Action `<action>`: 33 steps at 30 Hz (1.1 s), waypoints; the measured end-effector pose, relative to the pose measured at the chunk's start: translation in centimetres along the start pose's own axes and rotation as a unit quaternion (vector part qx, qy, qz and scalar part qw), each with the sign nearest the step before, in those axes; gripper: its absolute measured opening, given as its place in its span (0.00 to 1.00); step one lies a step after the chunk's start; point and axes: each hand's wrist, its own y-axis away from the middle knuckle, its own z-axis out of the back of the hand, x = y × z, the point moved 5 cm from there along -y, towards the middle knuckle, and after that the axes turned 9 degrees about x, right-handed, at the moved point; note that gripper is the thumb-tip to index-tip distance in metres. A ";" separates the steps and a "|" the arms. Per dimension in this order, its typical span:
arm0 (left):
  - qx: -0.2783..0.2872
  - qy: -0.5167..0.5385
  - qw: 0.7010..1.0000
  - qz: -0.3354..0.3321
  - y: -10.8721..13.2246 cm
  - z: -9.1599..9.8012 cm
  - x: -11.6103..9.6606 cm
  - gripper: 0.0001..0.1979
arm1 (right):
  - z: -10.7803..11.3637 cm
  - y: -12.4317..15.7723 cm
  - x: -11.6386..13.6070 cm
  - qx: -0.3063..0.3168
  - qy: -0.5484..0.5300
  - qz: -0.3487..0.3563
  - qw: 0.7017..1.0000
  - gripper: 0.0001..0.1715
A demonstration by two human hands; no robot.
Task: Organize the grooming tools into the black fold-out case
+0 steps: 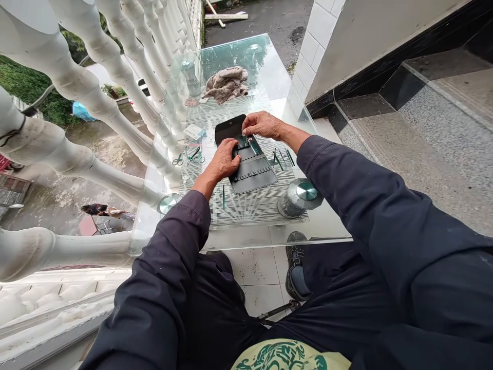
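Note:
An open black manicure case (256,179) lies on the glass table, with a row of elastic loops across its lower panel. My left hand (224,161) grips the left edge of the case, thumb on its inner side. At the upper right of the case, my right hand (264,125) pinches a small slim tool (245,139) over the loops; its exact kind is too small to tell. Shiny tools (253,146) sit in the case just below those fingers. To the right lie tweezers (278,160) and thin metal tools (289,157). Small scissors (177,160) rest at the left.
The glass table (246,234) has thick round legs beneath it. A crumpled cloth (227,85) lies toward its far end. A small packet (194,132) and a thin tool (224,197) lie near the case. White balusters (96,103) stand left; stone steps (385,128) rise right.

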 end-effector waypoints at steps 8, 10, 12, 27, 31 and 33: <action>-0.004 0.013 1.000 0.012 0.1 0.2 -0.5 0.30 | 0.0 0.6 1.1 0.040 0.239 -0.005 0.970 0.08; -0.005 0.020 1.000 0.016 0.1 0.2 -0.6 0.30 | -0.2 1.0 1.3 0.051 0.288 0.017 0.956 0.12; -0.007 0.022 1.000 0.019 0.1 0.2 -0.6 0.30 | -0.2 1.4 1.2 0.057 0.310 0.032 0.948 0.17; -0.004 0.002 1.000 0.014 -0.2 -0.5 -0.5 0.30 | 0.0 2.3 0.5 0.116 0.362 0.054 0.923 0.29; 0.015 -0.019 1.000 0.018 -0.4 -1.2 -1.6 0.31 | 0.3 3.4 2.2 0.063 0.371 0.031 0.926 0.29; 0.019 -0.044 0.999 0.012 -0.3 -1.4 -2.4 0.32 | 0.1 3.8 3.8 0.025 0.380 0.029 0.924 0.24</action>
